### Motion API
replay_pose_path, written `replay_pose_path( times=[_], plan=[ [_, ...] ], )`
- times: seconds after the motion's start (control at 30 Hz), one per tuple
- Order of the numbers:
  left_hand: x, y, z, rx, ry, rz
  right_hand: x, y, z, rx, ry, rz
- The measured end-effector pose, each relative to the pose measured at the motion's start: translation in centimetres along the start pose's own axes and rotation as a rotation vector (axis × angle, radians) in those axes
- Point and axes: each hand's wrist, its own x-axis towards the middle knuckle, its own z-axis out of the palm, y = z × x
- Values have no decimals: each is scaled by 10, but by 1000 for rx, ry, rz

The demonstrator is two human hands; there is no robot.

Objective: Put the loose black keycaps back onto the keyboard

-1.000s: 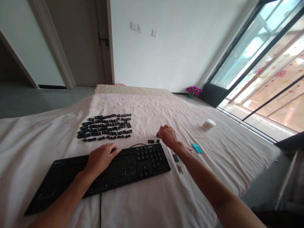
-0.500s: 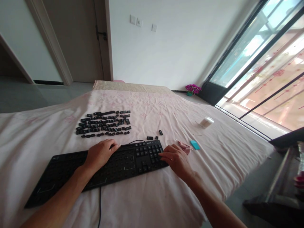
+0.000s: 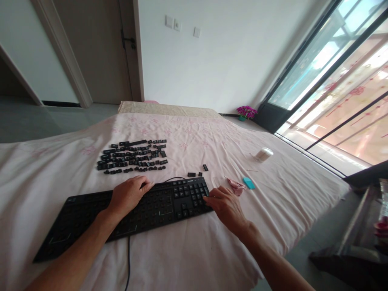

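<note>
Where the right hand (image 3: 226, 204) meets the keyboard (image 3: 158, 201), its fingers (image 3: 209, 198) bunch together at the right end, beside the number keys (image 3: 197, 191); whether they pinch a key, I cannot tell. From them the keyboard runs leftward, its long axis slanting nearer at the left. The left hand (image 3: 129, 196), farther from those keys, rests mid-length, fingertips hidden, hold unclear. Beyond the far edge, 3 loose keys (image 3: 191, 174) lie on the sheet (image 3: 182, 133).

Black keyboard (image 3: 165, 206), black keycaps (image 3: 133, 158), pink floral sheet (image 3: 188, 135)
</note>
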Motion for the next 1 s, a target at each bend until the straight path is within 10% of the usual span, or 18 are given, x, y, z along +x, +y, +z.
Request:
replay_pose_path(
  times=[0.57,0.77,1.0],
  plan=[
    [-1,0,2,-22,18,-5,-25,-20,11,-226,-115,2],
    [-1,0,0,-42,14,1,34,-3,-23,-1,-46,129],
    [0,1,-1,-40,-4,-5,114,22,8,-107,-265,123]
  ],
)
